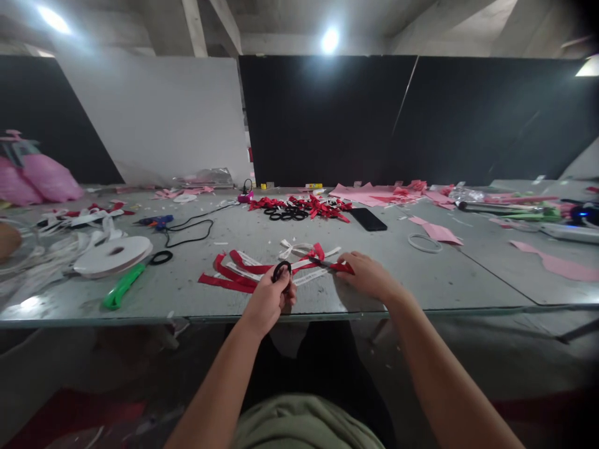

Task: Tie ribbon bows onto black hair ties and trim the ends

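My left hand [272,299] is closed on a black hair tie [282,268], pinched upright above the front part of the table. Red and white ribbon strips [234,284] lie just behind and to the left of it; some white ones carry print. My right hand [369,275] has its fingers closed on the red handle of what look like small scissors [340,267], low over the table. Their dark blade points left across the ribbons. A white ribbon bow [292,248] lies behind the strips.
Red bows and black hair ties [299,209] are heaped farther back, beside a phone [368,219]. At left are a white ribbon spool [113,255], a green-handled tool [122,288] and a corded blue glue gun [159,221]. Pink sheets [437,232] lie at right.
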`<state>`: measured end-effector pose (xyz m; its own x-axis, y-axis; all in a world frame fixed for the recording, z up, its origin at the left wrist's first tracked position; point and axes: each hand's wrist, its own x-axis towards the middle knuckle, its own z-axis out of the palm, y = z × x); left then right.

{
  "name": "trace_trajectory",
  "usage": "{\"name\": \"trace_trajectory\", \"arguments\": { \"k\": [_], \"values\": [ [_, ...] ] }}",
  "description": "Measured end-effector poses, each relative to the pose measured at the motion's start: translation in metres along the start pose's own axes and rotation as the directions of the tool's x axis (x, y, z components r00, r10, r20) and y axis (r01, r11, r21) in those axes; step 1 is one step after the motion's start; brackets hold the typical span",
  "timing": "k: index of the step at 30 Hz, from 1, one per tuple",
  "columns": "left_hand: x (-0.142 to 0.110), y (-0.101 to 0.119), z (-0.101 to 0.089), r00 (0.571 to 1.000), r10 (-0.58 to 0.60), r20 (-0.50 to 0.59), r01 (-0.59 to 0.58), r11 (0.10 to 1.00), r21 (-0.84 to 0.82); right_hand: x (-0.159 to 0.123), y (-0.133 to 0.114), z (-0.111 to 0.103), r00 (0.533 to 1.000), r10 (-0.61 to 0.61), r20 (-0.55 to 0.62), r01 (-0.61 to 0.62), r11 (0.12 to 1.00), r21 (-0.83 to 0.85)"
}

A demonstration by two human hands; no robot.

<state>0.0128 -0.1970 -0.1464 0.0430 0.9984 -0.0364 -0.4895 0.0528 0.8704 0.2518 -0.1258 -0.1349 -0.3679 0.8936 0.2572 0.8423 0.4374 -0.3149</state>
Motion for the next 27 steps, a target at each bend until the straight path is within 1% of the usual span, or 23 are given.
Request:
{"name": "trace_trajectory", "arguments": {
  "k": [3, 5, 6, 7, 8, 9, 10, 11, 12, 13, 15, 18, 21, 27],
  "values": [
    [-0.001, 0.002, 0.0, 1.0, -0.006, -0.021, 0.004, 0.996, -0.091, -0.009, 0.004, -0.005, 1.0, -0.012, -0.026, 0.013, 1.0, 0.001],
    [-0.002, 0.004, 0.0, 1.0, -0.019, -0.014, 0.016, 0.988, -0.15, -0.019, -0.004, -0.009, 0.993, 0.014, -0.118, -0.012, 1.0, 0.015],
    [-0.002, 0.005, -0.001, 1.0, -0.027, -0.003, 0.026, 0.984, -0.176, -0.025, -0.012, -0.01, 0.982, 0.029, -0.186, -0.022, 0.999, 0.035],
    [-0.002, 0.006, -0.001, 0.999, -0.036, 0.01, 0.038, 0.979, -0.199, -0.031, -0.021, -0.009, 0.955, 0.022, -0.296, 0.011, 0.994, 0.11],
    [-0.003, 0.007, -0.002, 0.999, -0.046, 0.023, 0.05, 0.975, -0.219, -0.036, -0.032, -0.006, 0.934, -0.024, -0.356, 0.097, 0.977, 0.188],
    [-0.003, 0.007, -0.002, 0.998, -0.057, 0.032, 0.063, 0.97, -0.235, -0.041, -0.043, -0.002, 0.92, -0.087, -0.382, 0.194, 0.948, 0.251],
    [-0.003, 0.008, -0.003, 0.997, -0.068, 0.037, 0.075, 0.966, -0.248, -0.044, -0.054, 0.003, 0.915, -0.163, -0.369, 0.285, 0.908, 0.306],
    [-0.003, 0.008, -0.004, 0.996, -0.08, 0.04, 0.087, 0.962, -0.259, -0.045, -0.065, 0.01, 0.913, -0.232, -0.336, 0.348, 0.872, 0.343],
    [-0.003, 0.009, -0.005, 0.995, -0.09, 0.041, 0.097, 0.958, -0.269, -0.044, -0.073, 0.017, 0.903, -0.277, -0.327, 0.39, 0.849, 0.357],
    [-0.003, 0.01, -0.006, 0.994, -0.098, 0.043, 0.106, 0.955, -0.278, -0.042, -0.08, 0.024, 0.897, -0.297, -0.326, 0.408, 0.839, 0.359],
    [-0.003, 0.011, -0.008, 0.993, -0.108, 0.053, 0.119, 0.947, -0.298, -0.036, -0.087, 0.037, 0.893, -0.289, -0.344, 0.404, 0.852, 0.333],
    [-0.002, 0.013, -0.009, 0.988, -0.129, 0.087, 0.151, 0.934, -0.324, -0.031, -0.086, 0.047, 0.891, -0.268, -0.367, 0.376, 0.888, 0.264],
    [0.0, 0.014, -0.01, 0.982, -0.151, 0.112, 0.181, 0.922, -0.341, -0.032, -0.082, 0.047, 0.891, -0.258, -0.374, 0.363, 0.9, 0.242],
    [0.002, 0.012, -0.014, 0.979, -0.165, 0.122, 0.198, 0.91, -0.364, -0.035, -0.082, 0.045, 0.9, -0.256, -0.352, 0.351, 0.905, 0.241]
  ]
}}
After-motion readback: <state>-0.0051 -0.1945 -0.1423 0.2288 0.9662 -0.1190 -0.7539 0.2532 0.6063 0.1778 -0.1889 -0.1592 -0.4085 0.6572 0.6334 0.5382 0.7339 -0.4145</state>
